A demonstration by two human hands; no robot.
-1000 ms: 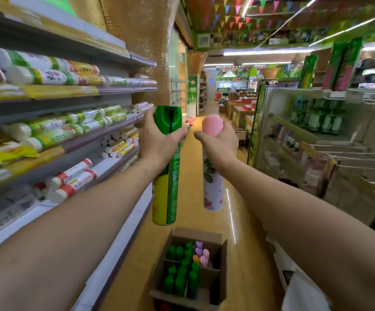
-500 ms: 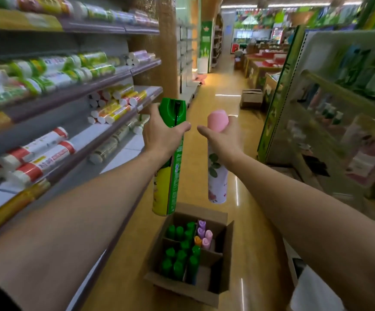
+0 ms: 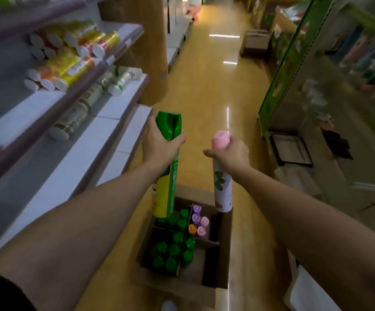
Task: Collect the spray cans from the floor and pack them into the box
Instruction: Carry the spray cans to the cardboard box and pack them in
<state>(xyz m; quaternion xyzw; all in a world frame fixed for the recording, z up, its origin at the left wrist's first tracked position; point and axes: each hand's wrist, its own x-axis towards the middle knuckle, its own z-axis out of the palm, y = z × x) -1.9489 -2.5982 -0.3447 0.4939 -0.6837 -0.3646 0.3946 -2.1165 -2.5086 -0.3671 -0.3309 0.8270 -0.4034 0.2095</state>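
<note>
Head cam: my L hand (image 3: 159, 147) is wrapped round the neck of the green spray can (image 3: 166, 187), can upright. R hand (image 3: 231, 153) grips the pink-capped can (image 3: 222, 189) w/ leaf/flower print, just under the cap. Both can bottoms hang at the far edge of the open cardboard box (image 3: 188, 290) on the floor. Inside: green-capped cans (image 3: 173, 250) on the left, pastel-capped cans (image 3: 199, 221) in the far cell. Label txt too blurry to read.

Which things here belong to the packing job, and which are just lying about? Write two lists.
Job: left hand gripping the green spray can; right hand gripping the pink-capped can; cardboard box; green-capped cans and pastel-capped cans standing inside it.

Lying about: shelf cans on their sides; far carton down the aisle; green display stand.
</note>
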